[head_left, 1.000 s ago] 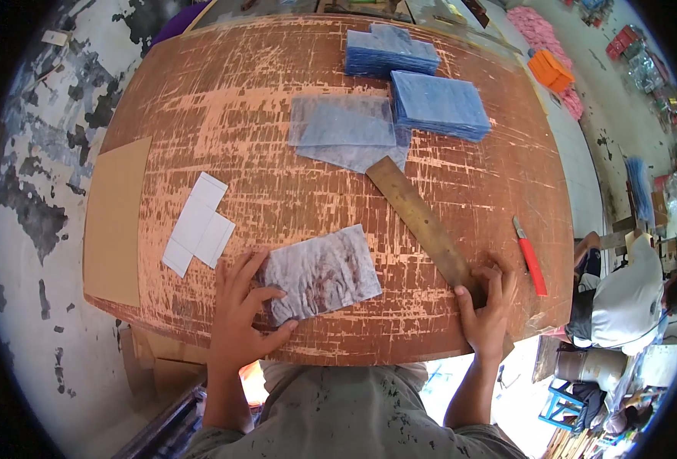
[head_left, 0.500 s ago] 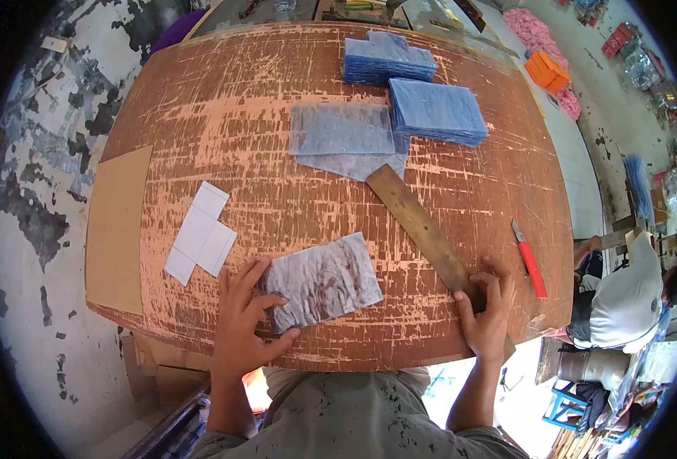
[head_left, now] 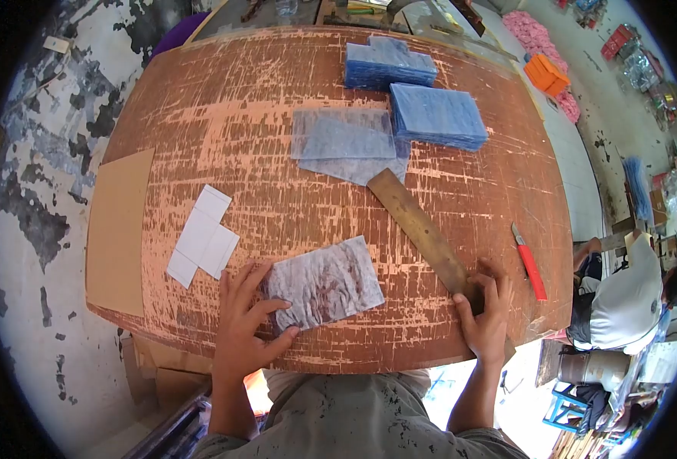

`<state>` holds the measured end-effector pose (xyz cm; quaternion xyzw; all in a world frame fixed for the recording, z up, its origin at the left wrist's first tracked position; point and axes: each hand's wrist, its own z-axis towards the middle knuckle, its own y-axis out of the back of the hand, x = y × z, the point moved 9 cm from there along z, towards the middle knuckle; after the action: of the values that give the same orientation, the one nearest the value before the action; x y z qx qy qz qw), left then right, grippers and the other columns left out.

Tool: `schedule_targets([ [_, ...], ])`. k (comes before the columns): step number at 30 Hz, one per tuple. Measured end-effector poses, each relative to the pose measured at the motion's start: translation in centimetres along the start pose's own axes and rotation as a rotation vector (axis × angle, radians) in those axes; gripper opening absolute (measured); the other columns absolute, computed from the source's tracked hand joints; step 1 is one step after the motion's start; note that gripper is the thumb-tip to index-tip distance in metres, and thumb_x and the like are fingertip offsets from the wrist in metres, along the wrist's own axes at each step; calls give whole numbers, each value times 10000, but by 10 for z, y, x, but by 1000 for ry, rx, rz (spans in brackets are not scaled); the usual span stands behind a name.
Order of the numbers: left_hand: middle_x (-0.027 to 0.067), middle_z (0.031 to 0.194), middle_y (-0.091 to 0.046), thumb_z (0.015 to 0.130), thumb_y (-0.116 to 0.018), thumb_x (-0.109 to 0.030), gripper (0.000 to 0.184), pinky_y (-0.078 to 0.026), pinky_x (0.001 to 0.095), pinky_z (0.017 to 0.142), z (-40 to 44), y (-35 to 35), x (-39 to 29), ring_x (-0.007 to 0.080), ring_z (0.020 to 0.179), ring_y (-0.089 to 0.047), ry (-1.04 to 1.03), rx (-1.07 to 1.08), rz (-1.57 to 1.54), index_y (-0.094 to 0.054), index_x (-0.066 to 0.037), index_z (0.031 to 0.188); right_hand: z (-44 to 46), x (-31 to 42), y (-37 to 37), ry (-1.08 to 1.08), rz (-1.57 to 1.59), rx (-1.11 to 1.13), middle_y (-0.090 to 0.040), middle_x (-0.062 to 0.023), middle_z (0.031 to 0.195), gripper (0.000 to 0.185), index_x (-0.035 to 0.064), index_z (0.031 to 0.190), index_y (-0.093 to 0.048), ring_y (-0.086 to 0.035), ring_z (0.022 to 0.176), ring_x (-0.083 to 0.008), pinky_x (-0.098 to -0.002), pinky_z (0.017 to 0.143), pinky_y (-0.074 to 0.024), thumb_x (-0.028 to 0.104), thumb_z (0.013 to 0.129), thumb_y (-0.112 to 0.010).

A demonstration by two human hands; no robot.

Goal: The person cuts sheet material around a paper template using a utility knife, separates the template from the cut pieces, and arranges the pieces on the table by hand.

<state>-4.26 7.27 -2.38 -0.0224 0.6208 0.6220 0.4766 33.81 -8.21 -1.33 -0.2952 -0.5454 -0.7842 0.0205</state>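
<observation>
My left hand [head_left: 248, 321] rests at the near edge of the table, its fingers spread. Thumb and forefinger touch the left edge of a grey, mottled rectangular sheet [head_left: 329, 283] that lies flat in front of me. To the right, my right hand [head_left: 485, 314] has its fingers curled round the lower end of a long, worn brass-coloured ruler [head_left: 415, 223], which slants away to the upper left. A red-handled cutter knife [head_left: 531, 268] lies right of that hand. Left of the sheet is a white cut-out paper template [head_left: 203, 236] with ruled lines.
Two stacks of blue sheets, a far stack [head_left: 388, 67] and a nearer stack [head_left: 439, 115], stand at the back. Loose translucent sheets [head_left: 342, 138] overlap beside them. A brown cardboard piece [head_left: 120, 233] lies along the left edge. Another person [head_left: 625, 294] sits at the right, beyond the table.
Both hands stay almost where they were, with the sheet and ruler in place. The whole view has shifted very slightly, the table sitting a little lower.
</observation>
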Motion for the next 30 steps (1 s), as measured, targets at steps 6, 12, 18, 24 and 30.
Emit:
schedule_targets([
  [6,190,1715,-551,785,-952,-308,389,-166,737,1345,0,-1,0,477,1615,-458,9,7,-7,-780,-146,1094,-1,4,4,40,-61,-27,-597,-202,1565,420,37,1258,-718,-566,1403,-438,-555,1169,-469,247,943,-900],
  [12,202,1697,-567,735,-970,-283,449,-157,724,1365,1,0,-2,467,1615,-465,27,12,-6,-781,-124,1109,-1,-2,2,-24,66,-40,-598,-203,1565,453,37,1230,-713,-570,1390,-435,-558,1175,-461,298,924,-923],
  [18,189,1698,-558,762,-959,-340,467,-168,738,1347,1,0,-1,468,1587,-488,44,3,-41,-782,-136,1143,0,3,4,51,-25,-25,-611,-182,1546,486,43,1252,-711,-571,1386,-432,-564,1175,-458,320,917,-927],
  [24,190,1712,-541,744,-974,-337,503,-146,731,1361,-1,-2,1,465,1607,-472,-17,15,14,-769,-176,1174,0,4,5,13,-6,-37,-614,-178,1536,472,45,1240,-719,-572,1384,-433,-570,1178,-452,313,912,-927],
  [30,189,1701,-553,724,-978,-313,511,-143,743,1356,-1,-3,0,464,1602,-476,0,22,8,-768,-171,1167,-2,-3,3,23,11,-7,-620,-179,1526,512,52,1268,-702,-576,1378,-432,-563,1172,-452,319,899,-934],
])
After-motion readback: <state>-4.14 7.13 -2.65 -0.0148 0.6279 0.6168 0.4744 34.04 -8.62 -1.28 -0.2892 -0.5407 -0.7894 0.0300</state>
